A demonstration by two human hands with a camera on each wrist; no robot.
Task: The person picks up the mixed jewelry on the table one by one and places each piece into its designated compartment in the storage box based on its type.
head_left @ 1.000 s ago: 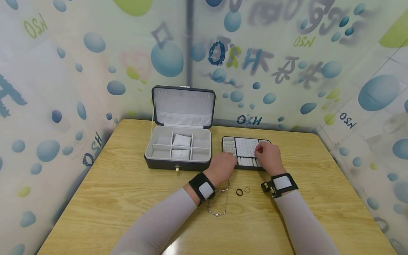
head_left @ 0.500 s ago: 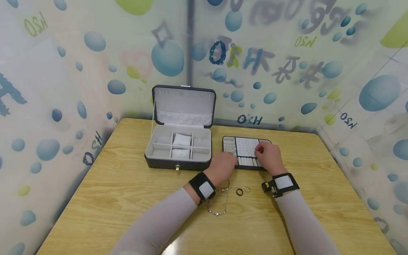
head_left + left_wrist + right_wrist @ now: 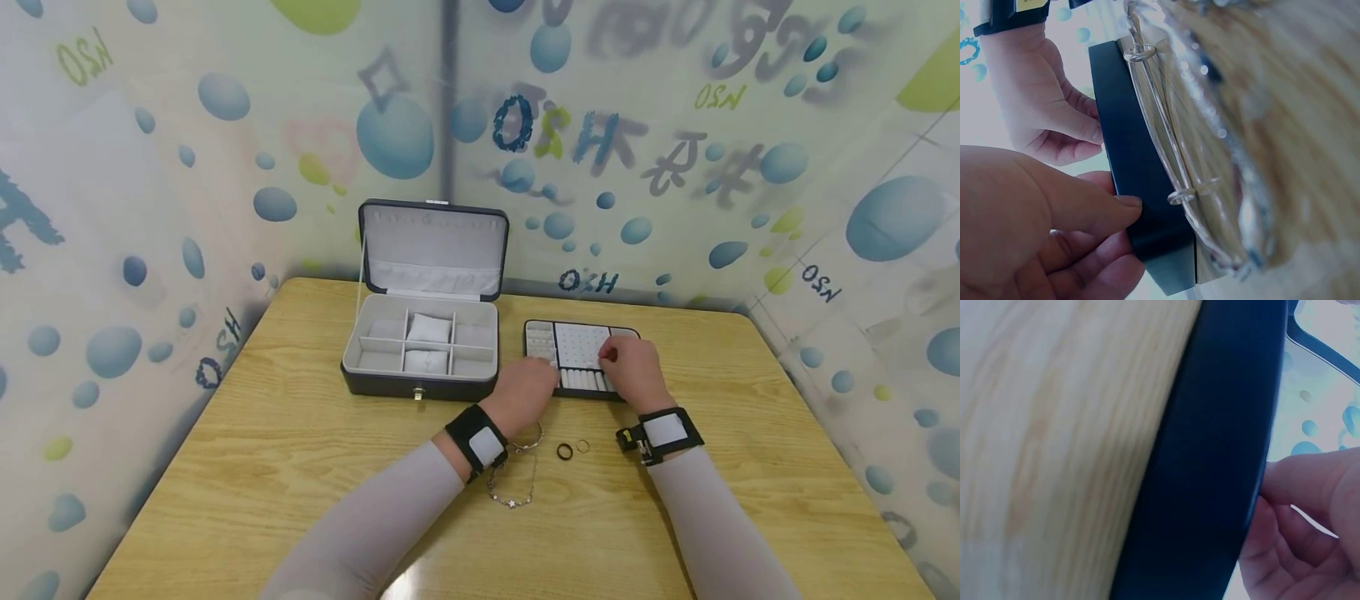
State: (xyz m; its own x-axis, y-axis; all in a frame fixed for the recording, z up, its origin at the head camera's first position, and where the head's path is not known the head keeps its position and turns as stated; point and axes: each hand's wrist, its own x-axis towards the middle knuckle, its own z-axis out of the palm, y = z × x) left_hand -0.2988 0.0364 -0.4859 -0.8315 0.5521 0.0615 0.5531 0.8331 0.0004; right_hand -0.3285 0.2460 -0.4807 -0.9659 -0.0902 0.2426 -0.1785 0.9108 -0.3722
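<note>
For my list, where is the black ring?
In the head view, the black ring lies on the table, in front of the tray, left of the thin ring.

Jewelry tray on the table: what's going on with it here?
A person works at the jewelry tray, left grip at its near left corner, right grip at its right side. I can't tell whether either holds something small. A jewelry box stands open to the left; a dark ring, bangle and star chain lie on the table.

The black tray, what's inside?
A dotted white panel, white rolls in front, a pale section at left. The left hand hides the tray's front left corner; the right hand, some of its right side.
</note>
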